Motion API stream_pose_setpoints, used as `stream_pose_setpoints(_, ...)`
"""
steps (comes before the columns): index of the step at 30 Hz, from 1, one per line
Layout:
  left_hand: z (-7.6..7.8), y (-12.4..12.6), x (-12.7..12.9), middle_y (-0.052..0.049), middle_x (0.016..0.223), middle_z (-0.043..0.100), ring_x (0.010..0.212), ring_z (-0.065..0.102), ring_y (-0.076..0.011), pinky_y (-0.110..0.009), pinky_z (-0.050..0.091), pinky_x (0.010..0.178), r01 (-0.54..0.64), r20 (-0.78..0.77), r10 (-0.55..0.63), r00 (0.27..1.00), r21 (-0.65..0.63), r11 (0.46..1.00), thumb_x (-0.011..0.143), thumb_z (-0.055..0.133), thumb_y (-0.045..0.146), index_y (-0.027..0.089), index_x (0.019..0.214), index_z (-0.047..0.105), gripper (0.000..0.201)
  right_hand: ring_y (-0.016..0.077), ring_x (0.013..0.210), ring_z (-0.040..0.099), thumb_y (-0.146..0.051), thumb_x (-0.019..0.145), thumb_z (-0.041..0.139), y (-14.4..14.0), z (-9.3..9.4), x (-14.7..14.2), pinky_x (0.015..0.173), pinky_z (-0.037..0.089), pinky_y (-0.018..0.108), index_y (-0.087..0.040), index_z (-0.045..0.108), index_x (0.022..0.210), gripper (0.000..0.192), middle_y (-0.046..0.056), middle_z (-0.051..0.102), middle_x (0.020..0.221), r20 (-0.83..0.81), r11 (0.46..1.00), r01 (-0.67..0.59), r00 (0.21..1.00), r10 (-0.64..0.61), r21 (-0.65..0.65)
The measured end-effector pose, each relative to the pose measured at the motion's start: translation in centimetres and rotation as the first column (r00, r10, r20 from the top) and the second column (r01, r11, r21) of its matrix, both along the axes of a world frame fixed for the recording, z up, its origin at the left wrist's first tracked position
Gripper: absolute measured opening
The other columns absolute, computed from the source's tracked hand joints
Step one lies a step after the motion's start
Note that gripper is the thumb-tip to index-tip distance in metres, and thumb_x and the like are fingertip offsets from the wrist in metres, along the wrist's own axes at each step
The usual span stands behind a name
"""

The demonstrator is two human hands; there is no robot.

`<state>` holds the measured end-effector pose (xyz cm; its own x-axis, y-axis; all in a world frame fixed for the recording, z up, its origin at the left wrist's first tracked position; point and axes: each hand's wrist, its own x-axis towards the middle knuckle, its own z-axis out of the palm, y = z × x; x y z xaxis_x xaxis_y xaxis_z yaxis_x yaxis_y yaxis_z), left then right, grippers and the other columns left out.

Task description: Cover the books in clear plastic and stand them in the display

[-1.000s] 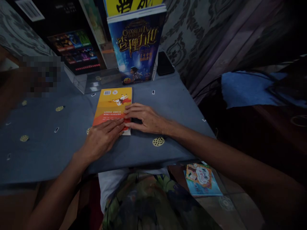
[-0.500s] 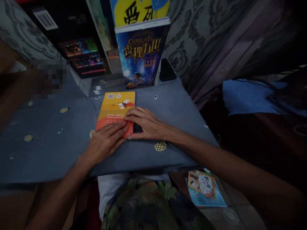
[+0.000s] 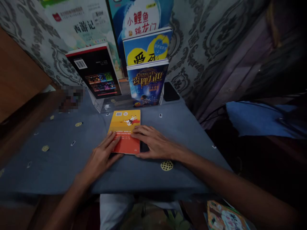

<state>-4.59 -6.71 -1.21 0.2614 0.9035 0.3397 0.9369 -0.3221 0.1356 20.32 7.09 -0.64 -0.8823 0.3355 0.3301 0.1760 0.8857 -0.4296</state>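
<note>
A small yellow-and-orange book [image 3: 124,127] lies back cover up on the blue tablecloth, its barcode at the far end. My left hand [image 3: 103,153] holds its near left corner, fingertips on the cover and thumb along the near edge. At the right edge, my right hand [image 3: 157,143] rests its fingers over the cover, with the thumb at the near right corner. Between that thumb and fingers a dark patch shows beside the book; I cannot tell what it is.
Behind, a clear stand [image 3: 97,106] holds a black book [image 3: 97,72] and a blue book [image 3: 149,84], with taller books behind them. A black phone [image 3: 171,91] lies to the right. Below the table's right front edge are more books [image 3: 225,218]. A blue cloth [image 3: 263,118] hangs far right.
My view has tilted up, so more of the standing books shows. My left hand has slid left across the cover to the book's left side. My right hand keeps its hold.
</note>
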Motion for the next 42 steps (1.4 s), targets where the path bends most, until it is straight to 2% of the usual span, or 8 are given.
stream_pose_setpoints(3, 0.0, -0.5, 1.1, -0.015, 0.150, 0.055, 0.137, 0.054, -0.0302, -0.047, 0.058, 0.102, -0.022, -0.050, 0.026, 0.998, 0.060, 0.998, 0.100, 0.054, 0.045, 0.023, 0.152, 0.043, 0.057, 0.0326, 0.141, 0.048, -0.042, 0.082, 0.079, 0.8, 0.5, 0.7, 0.115, 0.040, 0.055, -0.017, 0.059, 0.141, 0.067, 0.018, 0.055, 0.149, 0.073, 0.997, -0.028, 0.997, 0.033, -0.067)
stream_pose_setpoints(7, -0.2, -1.2, 2.7, -0.015, 0.145, 0.060, 0.131, 0.060, -0.0307, -0.045, 0.061, 0.096, -0.055, -0.107, 0.068, 0.992, 0.128, 0.990, 0.101, 0.051, 0.040, 0.022, 0.149, 0.045, 0.052, 0.0298, 0.148, 0.040, -0.041, 0.085, 0.077, 2.6, 0.9, 1.9, 0.121, 0.033, 0.055, -0.024, 0.053, 0.147, 0.068, 0.012, 0.049, 0.156, 0.138, 0.980, -0.084, 0.984, 0.110, -0.178)
stream_pose_setpoints(12, 0.2, -1.9, 3.6, -0.016, 0.147, 0.058, 0.132, 0.059, -0.0322, -0.047, 0.059, 0.098, -0.058, -0.154, 0.075, 0.985, 0.113, 0.992, 0.100, 0.052, 0.042, 0.020, 0.148, 0.047, 0.053, 0.0262, 0.150, 0.037, -0.040, 0.088, 0.076, 4.1, 0.3, 2.4, 0.123, 0.032, 0.049, -0.022, 0.057, 0.144, 0.063, 0.011, 0.052, 0.154, 0.058, 0.946, -0.165, 0.980, 0.188, -0.278)
stream_pose_setpoints(18, 1.2, -2.3, 5.1, -0.018, 0.152, 0.051, 0.140, 0.051, -0.0326, -0.058, 0.042, 0.112, -0.054, -0.241, 0.058, 0.969, 0.022, 0.998, 0.103, 0.046, 0.036, 0.018, 0.144, 0.052, 0.045, 0.0263, 0.150, 0.038, -0.040, 0.084, 0.080, 4.4, -0.4, 2.2, 0.123, 0.032, 0.047, -0.022, 0.058, 0.143, 0.066, 0.012, 0.052, 0.153, 0.027, 0.935, -0.183, 0.979, 0.200, -0.303)
stream_pose_setpoints(23, 0.7, -1.2, 9.1, -0.013, 0.150, 0.055, 0.141, 0.049, -0.0284, -0.058, 0.027, 0.121, 0.016, -0.245, -0.006, 0.969, 0.039, 0.999, 0.104, 0.044, 0.036, 0.018, 0.145, 0.052, 0.045, 0.0250, 0.149, 0.039, -0.038, 0.085, 0.079, 4.4, -0.4, 2.2, 0.123, 0.033, 0.045, -0.023, 0.058, 0.143, 0.064, 0.009, 0.053, 0.153, 0.006, 0.936, -0.186, 0.980, 0.197, -0.297)
stream_pose_setpoints(27, 0.4, -0.4, 10.9, -0.011, 0.148, 0.058, 0.141, 0.049, -0.0269, -0.056, 0.026, 0.122, 0.005, -0.257, 0.009, 0.966, 0.052, 0.999, 0.105, 0.042, 0.035, 0.016, 0.142, 0.056, 0.043, 0.0243, 0.149, 0.040, -0.038, 0.086, 0.078, 4.3, -0.5, 2.2, 0.124, 0.032, 0.046, -0.026, 0.058, 0.143, 0.061, 0.007, 0.055, 0.152, -0.008, 0.931, -0.195, 0.979, 0.202, -0.309)
stream_pose_setpoints(35, 0.7, -2.8, 9.4, -0.012, 0.147, 0.058, 0.138, 0.053, -0.0260, -0.054, 0.022, 0.124, -0.012, -0.206, 0.028, 0.978, 0.075, 0.997, 0.104, 0.045, 0.026, 0.013, 0.140, 0.056, 0.040, 0.0265, 0.149, 0.038, -0.047, 0.084, 0.078, 4.2, -0.3, 2.3, 0.125, 0.030, 0.048, -0.026, 0.059, 0.142, 0.064, 0.007, 0.055, 0.151, 0.007, 0.923, -0.165, 0.984, 0.179, -0.348)
stream_pose_setpoints(42, 0.8, -6.4, 7.4, -0.016, 0.145, 0.059, 0.133, 0.058, -0.0267, -0.057, 0.020, 0.123, -0.114, -0.207, 0.122, 0.971, 0.052, 0.992, 0.103, 0.045, 0.016, 0.013, 0.149, 0.044, 0.046, 0.0270, 0.150, 0.036, -0.049, 0.083, 0.078, 4.3, -0.3, 2.3, 0.125, 0.028, 0.049, -0.027, 0.059, 0.142, 0.066, 0.007, 0.054, 0.152, 0.018, 0.914, -0.165, 0.983, 0.184, -0.371)
